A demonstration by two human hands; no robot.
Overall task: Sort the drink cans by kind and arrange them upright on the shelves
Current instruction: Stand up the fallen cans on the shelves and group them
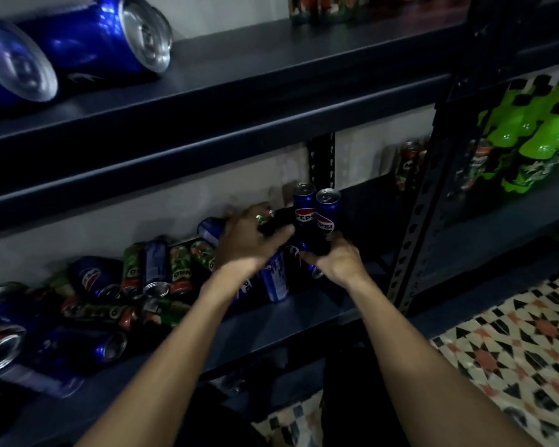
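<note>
Two blue Pepsi cans (317, 211) stand upright side by side on the lower shelf (304, 312). My left hand (249, 240) reaches in from the left and curls around a dark can beside them, thumb toward the standing pair. My right hand (333, 261) grips a blue Pepsi can (313, 269) low in front of the pair. Another Pepsi can (276, 279) stands tilted between my wrists. To the left lies a jumble of blue Pepsi cans (92, 279) and green Milo cans (179, 269) on their sides.
Two large blue cans (104, 37) lie on the upper shelf (271, 79). Green Milo cans (409, 162) stand at the back right of the lower shelf. A perforated metal upright (426, 195) divides off green bottles (536, 146). Patterned floor tiles (513, 343) lie at the right.
</note>
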